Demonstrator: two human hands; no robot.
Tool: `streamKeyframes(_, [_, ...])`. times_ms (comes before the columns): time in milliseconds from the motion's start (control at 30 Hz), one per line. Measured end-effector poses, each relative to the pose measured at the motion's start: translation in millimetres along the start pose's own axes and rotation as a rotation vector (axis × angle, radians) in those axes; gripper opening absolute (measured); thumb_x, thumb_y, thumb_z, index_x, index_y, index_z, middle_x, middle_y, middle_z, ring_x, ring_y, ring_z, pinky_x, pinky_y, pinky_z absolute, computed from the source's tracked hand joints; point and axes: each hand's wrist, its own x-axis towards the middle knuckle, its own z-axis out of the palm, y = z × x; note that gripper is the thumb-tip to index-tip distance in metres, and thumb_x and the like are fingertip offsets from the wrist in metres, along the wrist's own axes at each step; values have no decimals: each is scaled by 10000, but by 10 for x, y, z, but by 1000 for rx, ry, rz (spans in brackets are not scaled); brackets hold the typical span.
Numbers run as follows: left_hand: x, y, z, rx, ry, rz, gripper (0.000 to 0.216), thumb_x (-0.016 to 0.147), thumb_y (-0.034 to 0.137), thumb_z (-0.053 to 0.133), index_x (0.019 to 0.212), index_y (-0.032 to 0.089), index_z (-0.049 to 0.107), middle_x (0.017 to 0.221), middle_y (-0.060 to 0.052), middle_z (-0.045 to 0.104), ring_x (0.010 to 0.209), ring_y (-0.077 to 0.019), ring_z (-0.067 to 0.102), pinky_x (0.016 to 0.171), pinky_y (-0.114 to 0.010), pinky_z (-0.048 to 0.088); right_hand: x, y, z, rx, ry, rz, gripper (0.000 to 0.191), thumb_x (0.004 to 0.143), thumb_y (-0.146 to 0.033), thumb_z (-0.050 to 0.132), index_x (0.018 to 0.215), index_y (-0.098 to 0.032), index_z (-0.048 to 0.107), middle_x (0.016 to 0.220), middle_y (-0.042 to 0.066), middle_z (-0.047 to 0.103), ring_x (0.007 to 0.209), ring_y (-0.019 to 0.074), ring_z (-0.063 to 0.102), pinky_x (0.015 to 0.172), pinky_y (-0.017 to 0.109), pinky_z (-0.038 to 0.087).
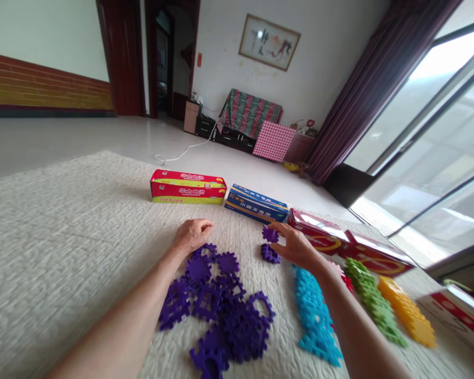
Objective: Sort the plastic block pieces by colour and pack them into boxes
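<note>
Purple interlocking tiles [237,323] are heaped on the cream quilted mat [114,226], just below and right of the left hand [193,235]; its fingers are loosely curled, contents can't be told. Farther right, a single purple tile [270,233] is met by the fingertips of the half-open right hand [295,244]; firm hold can't be confirmed. Another purple piece [270,253] is seen just below. Blue tiles [310,297] are laid alongside the right forearm [349,308].
</note>
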Motion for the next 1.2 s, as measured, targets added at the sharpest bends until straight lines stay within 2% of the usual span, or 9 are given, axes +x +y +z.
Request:
streamKeyframes(100, [-6,13,-8,6,0,-9,247,793,303,532,933,274,733,911,-8,751,875,-176,679,766,-239,482,-135,91,-56,-27,-69,28,447,689,-163,589,1135,-198,600,1123,91,662,1019,251,627,900,399,472])
streamKeyframes(267, [-14,24,-16,17,3,3,248,796,299,529,930,268,735,901,-12,752,865,-178,680,757,-240,482,-223,130,105,-68,-117,25,454,676,-138,582,1127,-190,603,1123,102,660,1037,250,621,905,391,467])
streamKeyframes(433, [-12,19,-14,29,6,3,247,796,291,529,931,274,734,910,-5,752,857,-167,680,751,-225,478,-211,153,177,-104,-131,-2,580,663,-171,612,1238,-178,538,1223,137,598,1091,265,582,930,409,446])
streamKeyframes(667, [-14,9,-6,20,10,10,256,793,287,525,935,260,736,909,-13,752,858,-173,681,752,-231,481,-118,136,228,-181,-244,14,683,646,-185,619,1312,-156,469,1306,171,544,1217,303,493,1009,455,368])
streamKeyframes(933, [-8,0,3,23,2,-12,258,798,299,526,949,278,733,916,1,751,880,-175,678,769,-234,484,-55,181,267,-166,-247,22,647,664,-192,617,1296,-181,480,1187,145,605,1068,278,584,911,398,427])
streamKeyframes(1000, [-7,0,5,25,4,-15,261,797,303,525,952,278,734,910,-1,751,870,-179,678,761,-239,486,-53,170,261,-189,-249,48,651,670,-197,620,1304,-182,473,1174,147,606,1046,280,590,909,414,421])
streamKeyframes(1067, [-6,1,6,23,5,-16,262,797,307,526,953,278,734,913,-2,750,862,-181,678,757,-243,487,-58,117,246,-216,-219,59,686,654,-210,644,1314,-180,462,1250,167,557,1111,309,552,940,461,396])
streamKeyframes(1133, [-6,4,5,19,4,-17,260,796,308,527,951,280,735,922,-1,750,861,-180,678,762,-243,486,-65,3,233,-199,-155,-1,688,646,-197,645,1309,-172,463,1338,176,489,1208,326,479,983,493,363])
streamKeyframes(1200, [-7,9,3,19,5,-18,258,795,309,528,947,281,735,924,0,749,867,-177,677,768,-240,483,-69,-165,249,-106,-120,-143,614,677,-160,595,1280,-172,483,1343,151,493,1239,284,460,1014,462,360])
